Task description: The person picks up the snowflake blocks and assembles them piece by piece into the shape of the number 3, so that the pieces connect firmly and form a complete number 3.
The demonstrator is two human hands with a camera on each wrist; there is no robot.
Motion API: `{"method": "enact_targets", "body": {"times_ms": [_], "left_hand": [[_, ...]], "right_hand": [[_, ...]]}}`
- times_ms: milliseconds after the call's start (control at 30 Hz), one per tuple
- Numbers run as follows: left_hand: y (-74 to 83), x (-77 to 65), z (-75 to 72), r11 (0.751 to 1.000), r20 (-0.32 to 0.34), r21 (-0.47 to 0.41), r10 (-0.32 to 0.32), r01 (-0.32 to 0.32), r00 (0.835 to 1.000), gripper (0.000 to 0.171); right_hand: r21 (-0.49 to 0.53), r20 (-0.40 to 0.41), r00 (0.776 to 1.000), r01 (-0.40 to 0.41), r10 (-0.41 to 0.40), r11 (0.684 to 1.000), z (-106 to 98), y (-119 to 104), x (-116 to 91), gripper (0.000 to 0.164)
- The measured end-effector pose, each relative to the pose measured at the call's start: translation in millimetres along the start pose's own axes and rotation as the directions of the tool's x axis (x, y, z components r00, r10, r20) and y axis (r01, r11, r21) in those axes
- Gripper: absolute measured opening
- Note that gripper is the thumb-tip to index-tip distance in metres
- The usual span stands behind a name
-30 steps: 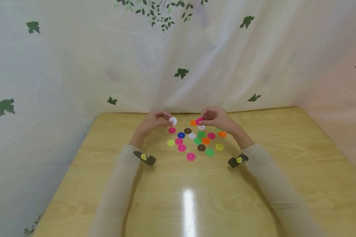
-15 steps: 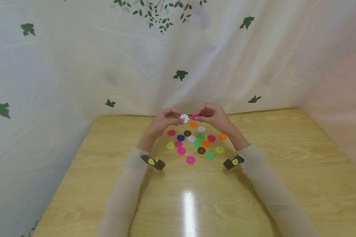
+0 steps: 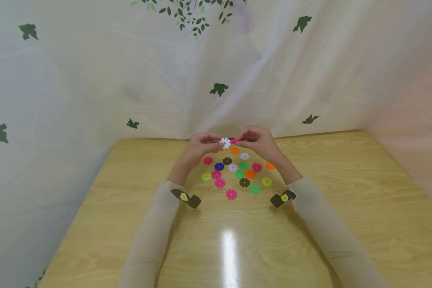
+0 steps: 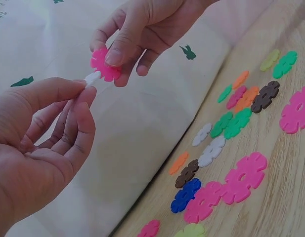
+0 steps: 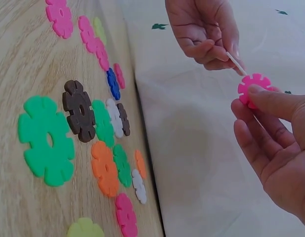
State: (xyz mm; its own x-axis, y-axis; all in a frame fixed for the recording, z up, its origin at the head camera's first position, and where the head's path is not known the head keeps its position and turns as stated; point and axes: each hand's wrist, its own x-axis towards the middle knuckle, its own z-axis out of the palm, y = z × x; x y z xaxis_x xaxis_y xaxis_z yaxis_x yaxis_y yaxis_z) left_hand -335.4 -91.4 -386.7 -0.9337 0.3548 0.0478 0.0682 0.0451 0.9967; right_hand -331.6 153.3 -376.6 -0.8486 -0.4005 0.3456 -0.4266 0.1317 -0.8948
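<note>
Above the table's far side, my left hand (image 3: 200, 150) pinches a white notched snowflake disc (image 3: 225, 143) between thumb and fingers. A pink snowflake disc (image 4: 105, 66) is pinched by my right hand (image 3: 258, 141), its thumb flat on the disc's face. The two discs meet at their edges and stand crosswise to each other. In the right wrist view the white disc (image 5: 236, 64) appears edge-on against the pink one. How deeply their notches sit in each other is too small to tell.
Several loose snowflake discs lie flat on the wooden table (image 3: 129, 224), among them a blue disc (image 3: 219, 166), a brown disc (image 3: 244, 182), a green disc (image 3: 255, 189) and an orange disc (image 3: 250, 174). A pale curtain (image 3: 165, 80) hangs right behind the far edge.
Both hands have come together, the left moving right with the white disc and the right moving slightly left with the pink one. The pink disc has turned edge-on to the head view, and the discs now touch.
</note>
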Motion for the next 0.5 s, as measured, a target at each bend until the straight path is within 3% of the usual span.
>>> {"method": "enact_targets", "body": {"times_ms": [500], "left_hand": [[0.6, 2.4, 4.1, 0.996, -0.026, -0.079, -0.044, 0.041, 0.999, 0.026]], "right_hand": [[-0.051, -0.007, 1.000, 0.027, -0.027, 0.998, 3.1, 2.6, 1.3, 0.010]]}}
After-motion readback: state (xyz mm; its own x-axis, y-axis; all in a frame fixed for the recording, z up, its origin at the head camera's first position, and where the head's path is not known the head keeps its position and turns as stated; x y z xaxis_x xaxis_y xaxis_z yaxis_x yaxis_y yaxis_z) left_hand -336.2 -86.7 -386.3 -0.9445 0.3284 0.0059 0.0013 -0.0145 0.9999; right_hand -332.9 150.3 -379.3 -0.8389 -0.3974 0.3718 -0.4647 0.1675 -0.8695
